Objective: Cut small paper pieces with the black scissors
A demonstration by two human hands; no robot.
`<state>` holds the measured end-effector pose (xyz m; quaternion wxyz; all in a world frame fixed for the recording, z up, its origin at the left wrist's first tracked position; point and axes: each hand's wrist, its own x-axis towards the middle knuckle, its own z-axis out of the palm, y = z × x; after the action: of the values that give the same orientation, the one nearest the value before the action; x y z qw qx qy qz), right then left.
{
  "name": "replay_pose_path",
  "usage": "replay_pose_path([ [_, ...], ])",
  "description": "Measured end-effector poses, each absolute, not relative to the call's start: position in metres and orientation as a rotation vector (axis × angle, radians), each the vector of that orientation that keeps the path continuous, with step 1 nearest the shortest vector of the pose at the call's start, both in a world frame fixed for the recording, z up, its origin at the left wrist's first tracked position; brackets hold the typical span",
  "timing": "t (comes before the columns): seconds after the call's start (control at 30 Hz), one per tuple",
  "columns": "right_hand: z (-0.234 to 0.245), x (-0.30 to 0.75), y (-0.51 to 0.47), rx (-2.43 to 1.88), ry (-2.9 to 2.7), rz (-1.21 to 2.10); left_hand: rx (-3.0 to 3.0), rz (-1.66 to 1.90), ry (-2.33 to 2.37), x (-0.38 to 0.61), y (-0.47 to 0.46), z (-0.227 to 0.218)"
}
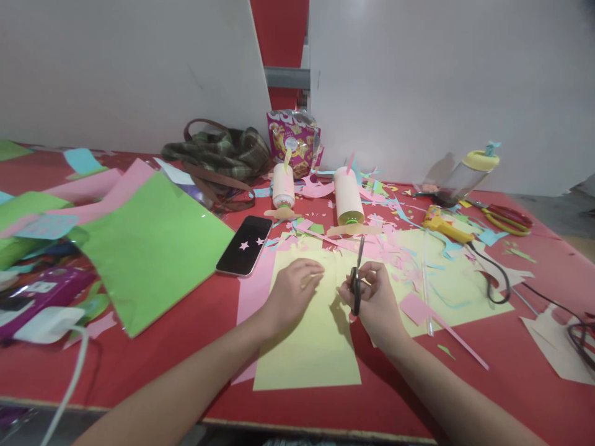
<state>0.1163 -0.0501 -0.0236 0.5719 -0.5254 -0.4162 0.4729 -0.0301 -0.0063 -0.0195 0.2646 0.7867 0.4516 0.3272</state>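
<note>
Paper cutting appears in hand: the right hand (376, 303) grips scissors (356, 288) near the right edge of a yellow sheet (304, 365); the left hand (290, 294) curls over it, any pinch unclear. Cutting calls for steadied paper.

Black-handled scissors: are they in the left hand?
No, the right hand holds the black-handled scissors, while the left hand is over yellow paper.

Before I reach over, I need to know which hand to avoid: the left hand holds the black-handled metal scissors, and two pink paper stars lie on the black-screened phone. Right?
Wrong hand: the head view shows the right hand holding the scissors. The two pink stars do lie on the phone.
</note>
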Motion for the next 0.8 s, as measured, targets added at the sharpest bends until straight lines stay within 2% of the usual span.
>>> replay_pose_path([
  [0.17,-0.021,0.116,-0.05,-1.223,-0.97,1.131,2.329,0.829,1.538,-0.046,0.025,-0.034],
  [0.63,-0.02,0.116,-0.05,-1.19,-0.944,1.155,2.575,0.725,1.511,-0.054,0.031,-0.038],
  [0.8,-0.02,0.116,-0.051,-1.2,-0.95,1.154,2.786,0.533,1.494,-0.055,0.027,-0.036],
])
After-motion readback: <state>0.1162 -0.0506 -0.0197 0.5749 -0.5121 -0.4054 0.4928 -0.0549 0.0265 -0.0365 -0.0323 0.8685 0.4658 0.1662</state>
